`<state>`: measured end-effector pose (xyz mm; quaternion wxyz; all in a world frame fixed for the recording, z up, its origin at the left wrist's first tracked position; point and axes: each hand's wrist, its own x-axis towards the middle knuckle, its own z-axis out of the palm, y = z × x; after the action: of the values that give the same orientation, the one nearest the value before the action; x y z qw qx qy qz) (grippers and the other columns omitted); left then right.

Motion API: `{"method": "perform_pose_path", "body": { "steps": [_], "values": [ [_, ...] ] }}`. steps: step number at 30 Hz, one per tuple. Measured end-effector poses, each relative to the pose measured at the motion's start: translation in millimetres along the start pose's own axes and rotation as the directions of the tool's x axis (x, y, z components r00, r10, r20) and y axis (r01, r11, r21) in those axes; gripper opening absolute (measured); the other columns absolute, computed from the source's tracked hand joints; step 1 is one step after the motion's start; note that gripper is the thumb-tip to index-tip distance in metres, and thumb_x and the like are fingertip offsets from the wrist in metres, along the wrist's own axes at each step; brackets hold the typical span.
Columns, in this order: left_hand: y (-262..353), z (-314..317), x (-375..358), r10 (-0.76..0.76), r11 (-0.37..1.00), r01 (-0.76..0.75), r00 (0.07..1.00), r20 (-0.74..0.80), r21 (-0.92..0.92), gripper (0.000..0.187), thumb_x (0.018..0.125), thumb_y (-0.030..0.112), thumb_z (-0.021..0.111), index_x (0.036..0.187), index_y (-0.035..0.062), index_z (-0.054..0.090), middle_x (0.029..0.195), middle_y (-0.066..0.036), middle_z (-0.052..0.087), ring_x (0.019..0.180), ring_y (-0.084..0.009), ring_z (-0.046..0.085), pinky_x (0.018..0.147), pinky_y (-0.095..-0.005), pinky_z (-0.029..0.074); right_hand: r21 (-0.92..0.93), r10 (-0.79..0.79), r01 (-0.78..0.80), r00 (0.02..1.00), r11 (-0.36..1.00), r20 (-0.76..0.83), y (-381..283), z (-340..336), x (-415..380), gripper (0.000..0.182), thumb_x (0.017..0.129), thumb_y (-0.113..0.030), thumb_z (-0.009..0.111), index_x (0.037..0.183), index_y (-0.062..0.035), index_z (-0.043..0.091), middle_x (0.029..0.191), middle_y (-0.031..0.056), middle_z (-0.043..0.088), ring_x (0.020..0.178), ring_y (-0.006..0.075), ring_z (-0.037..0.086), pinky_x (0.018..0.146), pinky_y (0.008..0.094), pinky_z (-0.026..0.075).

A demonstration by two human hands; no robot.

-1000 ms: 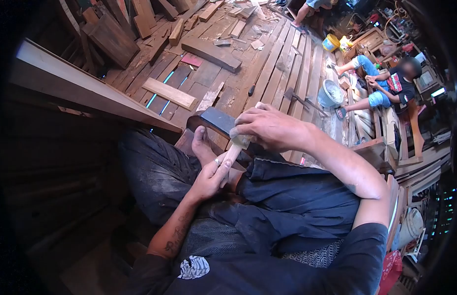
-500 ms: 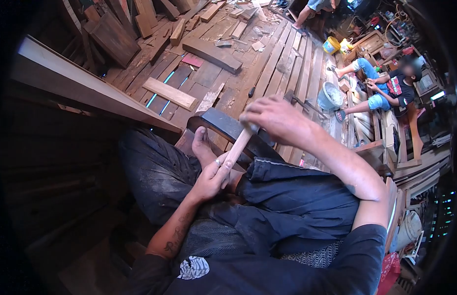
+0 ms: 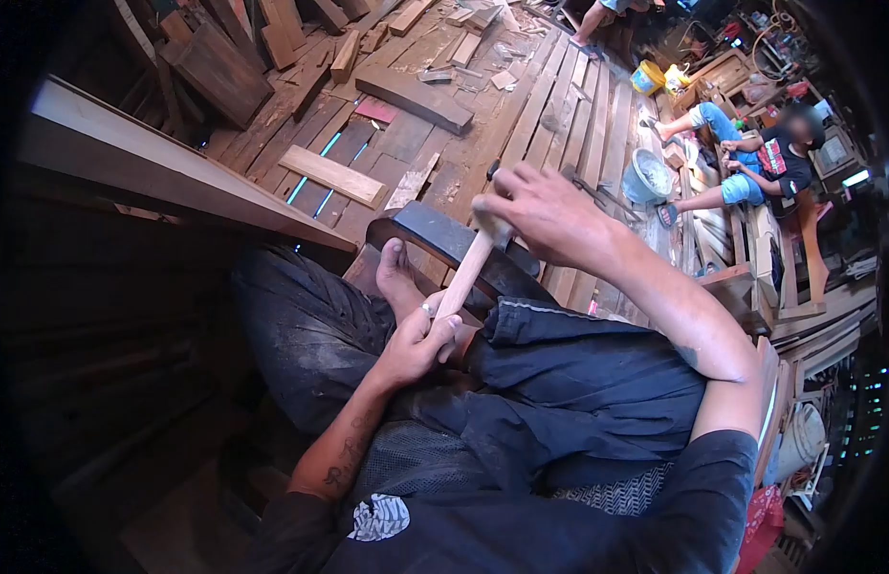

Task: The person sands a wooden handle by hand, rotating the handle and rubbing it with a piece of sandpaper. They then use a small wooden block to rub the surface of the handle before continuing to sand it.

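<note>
Left hand (image 3: pixel 417 346) gripping wooden stick (image 3: pixel 463 277), right hand (image 3: pixel 540 212) seemingly closed over its top

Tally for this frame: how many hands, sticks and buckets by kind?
The person's own hands: 2, left hand and right hand
Wooden stick: 1
Buckets: 2, grey bucket and yellow bucket
Total: 5

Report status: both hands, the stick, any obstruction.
Left hand grips wooden stick low. Right hand closed over its top end. Bare foot beside stick, nothing blocking.
</note>
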<state>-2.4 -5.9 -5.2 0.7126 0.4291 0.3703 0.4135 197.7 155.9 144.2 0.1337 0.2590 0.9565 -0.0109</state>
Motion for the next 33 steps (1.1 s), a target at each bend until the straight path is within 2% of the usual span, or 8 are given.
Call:
{"method": "perform_pose_path", "body": {
  "steps": [7,11,15,19,23,27,31,33],
  "values": [
    [7.6,4.2,-1.7,-0.016,0.997,0.018,1.000,-0.023,0.071,0.044,0.110,0.022,0.051,0.146,-0.0017,0.045,0.082,0.004,0.053,0.065,-0.0048,0.050,0.059,-0.0218,0.039,0.083,0.001,-0.001,1.000,0.997,0.002,-1.6,2.0,-3.6,0.042,0.087,-0.008,0.070,0.127,-0.0129,0.058,0.114,0.0102,0.057,0.107,0.0261,0.057,0.090,0.0414,0.048],
    [2.4,4.6,0.3,0.022,0.998,-0.021,0.999,-0.024,0.055,0.043,0.110,0.024,0.050,0.145,-0.0014,0.046,0.079,0.005,0.051,0.064,-0.0052,0.048,0.059,-0.0224,0.039,-0.146,0.077,-0.091,0.992,0.985,-0.099,3.2,2.8,-6.1,0.031,0.095,-0.016,0.066,0.123,-0.0078,0.058,0.107,0.0134,0.056,0.097,0.0262,0.056,0.087,0.0407,0.049],
    [4.8,4.5,-1.6,-0.031,0.998,0.032,0.999,-0.019,0.045,0.043,0.111,0.024,0.050,0.145,-0.0012,0.046,0.077,0.005,0.050,0.063,-0.0053,0.046,0.058,-0.0226,0.038,0.123,0.009,-0.011,1.000,0.992,0.012,-3.7,4.5,-1.7,0.025,0.100,-0.020,0.060,0.120,-0.0044,0.059,0.104,0.0136,0.055,0.093,0.0254,0.056,0.081,0.0403,0.051],
    [0.1,3.7,2.0,0.013,0.999,-0.012,1.000,-0.023,0.043,0.041,0.111,0.025,0.050,0.142,-0.0005,0.048,0.076,0.005,0.050,0.062,-0.0056,0.046,0.057,-0.0227,0.038,0.029,0.240,-0.240,0.970,0.970,-0.021,2.1,-0.5,-3.6,0.034,0.099,-0.025,0.063,0.126,-0.0043,0.058,0.105,0.0138,0.054,0.097,0.0271,0.060,0.079,0.0402,0.053],
    [-2.5,2.2,0.3,-0.026,0.998,0.028,0.999,-0.025,0.061,0.040,0.111,0.026,0.049,0.141,-0.0001,0.049,0.075,0.005,0.050,0.062,-0.0057,0.047,0.057,-0.0227,0.038,0.288,0.054,-0.061,0.998,0.956,0.033,-4.5,1.3,-4.4,0.035,0.096,-0.022,0.068,0.126,-0.0051,0.060,0.105,0.0117,0.055,0.096,0.0252,0.061,0.080,0.0419,0.054],
    [1.6,2.0,1.3,-0.006,0.999,0.006,1.000,-0.006,0.047,0.039,0.111,0.026,0.050,0.140,-0.0001,0.049,0.076,0.004,0.051,0.062,-0.0056,0.048,0.057,-0.0229,0.038,0.135,0.156,-0.131,0.968,0.982,-0.197,9.4,5.2,-1.0,0.031,0.094,-0.016,0.069,0.123,-0.0074,0.062,0.103,0.0139,0.056,0.096,0.0313,0.062,0.082,0.0431,0.054],
    [-1.1,5.5,0.3,0.000,0.998,0.002,0.999,-0.036,0.060,0.038,0.110,0.024,0.050,0.140,0.0001,0.049,0.077,0.003,0.052,0.063,-0.0057,0.049,0.058,-0.0229,0.039,0.306,-0.027,0.060,0.994,0.950,-0.110,-9.0,8.5,-2.4,0.034,0.090,-0.011,0.068,0.122,-0.0043,0.062,0.104,0.0141,0.057,0.097,0.0325,0.062,0.082,0.0443,0.053],
    [-3.4,2.8,0.2,-0.018,0.997,0.021,0.999,-0.037,0.075,0.041,0.110,0.024,0.050,0.143,-0.0003,0.048,0.078,0.003,0.053,0.064,-0.0060,0.050,0.058,-0.0233,0.041,0.169,0.069,-0.053,0.994,0.984,-0.087,-4.4,3.7,-0.3,0.031,0.090,-0.011,0.068,0.120,-0.0050,0.064,0.108,0.0141,0.059,0.103,0.0313,0.061,0.087,0.0456,0.050]
  ]
}}
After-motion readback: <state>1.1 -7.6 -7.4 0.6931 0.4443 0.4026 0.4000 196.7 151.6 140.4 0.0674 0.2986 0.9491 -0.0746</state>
